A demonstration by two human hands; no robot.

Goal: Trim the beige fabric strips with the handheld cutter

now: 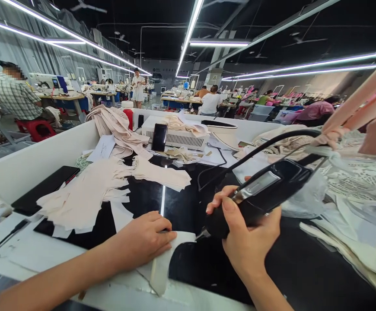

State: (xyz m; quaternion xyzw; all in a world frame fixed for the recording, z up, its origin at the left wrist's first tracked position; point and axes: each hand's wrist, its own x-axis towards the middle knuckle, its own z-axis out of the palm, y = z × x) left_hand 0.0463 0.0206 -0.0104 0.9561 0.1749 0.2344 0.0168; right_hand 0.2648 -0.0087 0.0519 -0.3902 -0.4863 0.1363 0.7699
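My right hand (251,237) is wrapped round a black handheld power tool (269,185) with a silvery plate on its side and a cord at its back end. The tool's small metal tip (202,235) points left, close to the end of a white fabric piece (183,239); I cannot tell whether they touch. My left hand (144,235) presses that fabric against the glossy black table top (183,211), its fingers bent and close together. Beyond it lies a fanned stack of pale fabric pieces (81,194), with another small stack (162,172) to its right.
A peach fabric strap (363,95) is tied near the tool's back end. Behind the work area are a phone (159,137), a white vented box (178,134) and a red thread cone (128,119). Lace and fabric piles (363,185) fill the right side. Several people sit farther back.
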